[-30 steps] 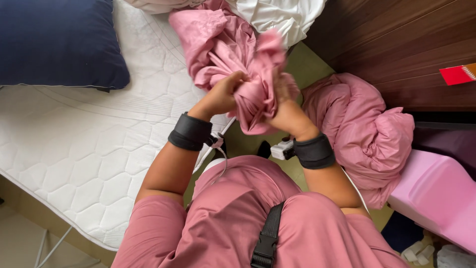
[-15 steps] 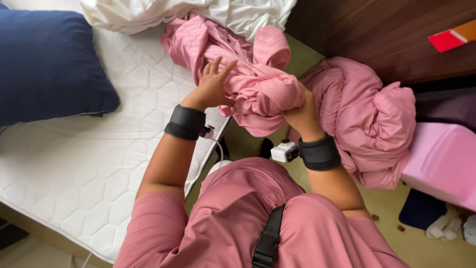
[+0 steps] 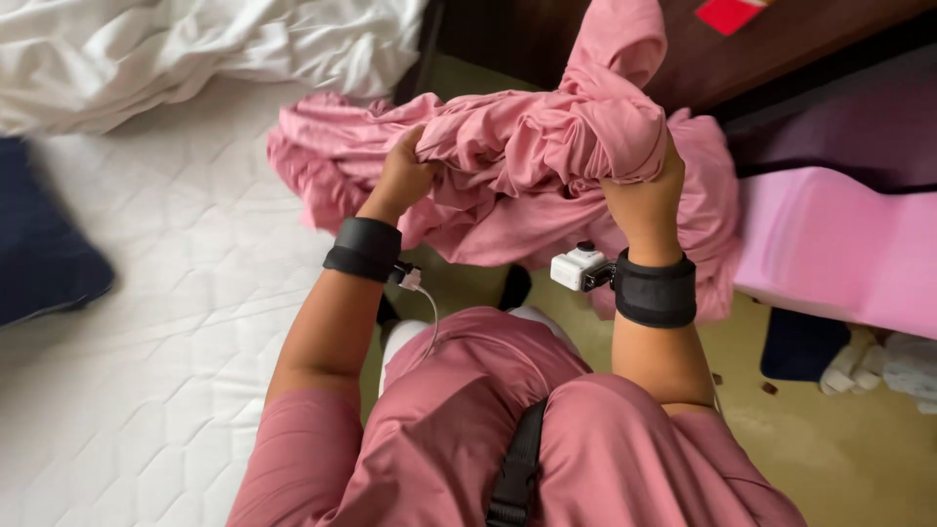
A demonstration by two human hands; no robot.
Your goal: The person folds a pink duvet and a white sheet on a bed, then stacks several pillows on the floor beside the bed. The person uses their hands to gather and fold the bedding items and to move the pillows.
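Observation:
A bunched pink sheet [image 3: 527, 146] hangs between both my hands, over the gap between the mattress and a dark wooden cabinet. My left hand [image 3: 402, 176] grips its gathered edge at the left, fingers curled into the fabric. My right hand [image 3: 646, 195] clutches a thick wad of the same cloth at the right, held slightly higher. Part of the sheet trails onto the mattress [image 3: 146, 293] and part rises toward the top of the view. Both wrists wear black bands; a small white device [image 3: 578, 265] sits by the right one.
A crumpled white duvet [image 3: 195, 49] lies at the mattress's far end. A dark blue pillow [image 3: 44, 254] rests at the left. A pink padded seat [image 3: 839, 254] stands at the right, by the dark wooden cabinet [image 3: 781, 49]. Small items lie on the olive floor [image 3: 859, 449].
My hands have spread apart and stretched the bunched sheet sideways, with the right hand raised. The view has shifted, so the pillow sits further left and the duvet shows more.

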